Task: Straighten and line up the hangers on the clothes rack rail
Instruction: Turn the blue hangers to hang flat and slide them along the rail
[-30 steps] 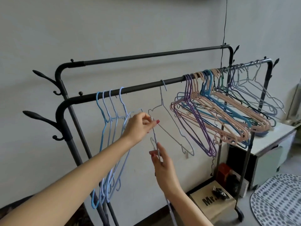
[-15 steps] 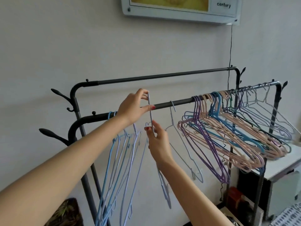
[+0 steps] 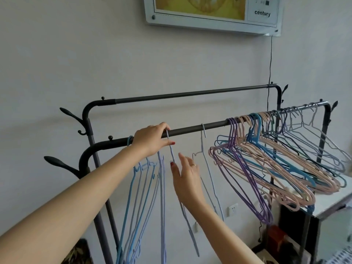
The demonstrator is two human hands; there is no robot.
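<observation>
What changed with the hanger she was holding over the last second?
The left hand lifted the thin lilac wire hanger and hooked it over the dark front rail. The right hand let go and opened. The lone white hanger stayed put.

We see a front rail (image 3: 192,128) of dark metal tube with a dull, matt sheen, and the far rail (image 3: 190,95) looks the same. The blue hangers (image 3: 137,180) at the left are thin wire in a smooth, faintly glossy coating, as is the pale lilac hanger (image 3: 172,155) by the left hand (image 3: 152,139). To the right we make out thicker pink hangers (image 3: 285,174) and purple hangers (image 3: 247,180) with a softer, matt skin (rubbery or plastic, we cannot tell). The wall (image 3: 76,54) is flat matt paint; the framed sign (image 3: 211,14) above has a glossy face. The cabinet top (image 3: 331,199) at far right looks smooth and white
</observation>
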